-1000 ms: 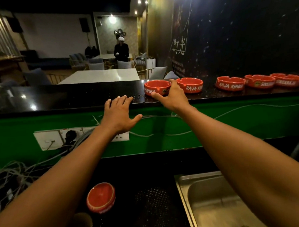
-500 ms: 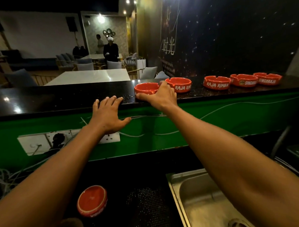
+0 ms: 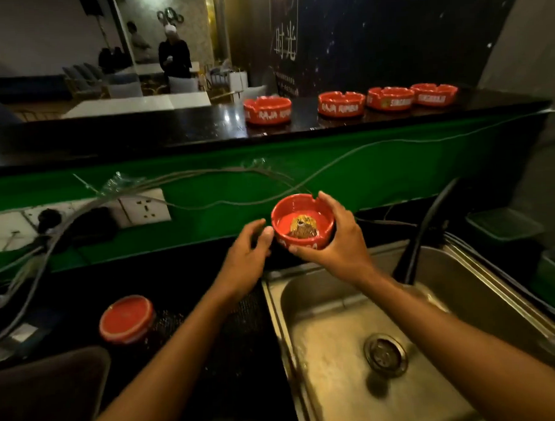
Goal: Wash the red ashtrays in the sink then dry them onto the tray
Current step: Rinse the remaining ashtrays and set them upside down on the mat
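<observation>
Gripping a red ashtray [image 3: 303, 221] at the centre of the frame, the right hand [image 3: 337, 236] curls its fingers over the far right rim and its thumb along the near wall, holding the piece upright above the far left corner of the steel sink [image 3: 457, 285]. A brown and gold emblem shows on the ashtray's inner floor, and white lettering runs along its near wall, partly hidden by the thumb. The left hand [image 3: 244, 254] sits just left of it, fingers loosely spread and unclenched, the fingertips at or very near the ashtray's left wall; contact cannot be made out.

Across the upper right of the frame, four more red ashtrays stand in a row on the black bar top [image 3: 171, 132]: one lettered RAJA RIMBA [image 3: 268, 110], well apart from a second with the same words [image 3: 341, 103], then two set close together farther right [image 3: 391, 98] [image 3: 435, 94]. Below the bar top runs a green panel [image 3: 223, 168] with a wall socket [image 3: 145, 206] and loose cables [image 3: 204, 173] at left.

At lower left a round red lid-like object [image 3: 126, 318] rests on the dark counter [image 3: 238, 355]. The sink's drain [image 3: 385, 354] lies at lower right, with a dark faucet [image 3: 425, 232] rising behind the basin. A person in dark clothes [image 3: 174, 57] stands in the upper left background.
</observation>
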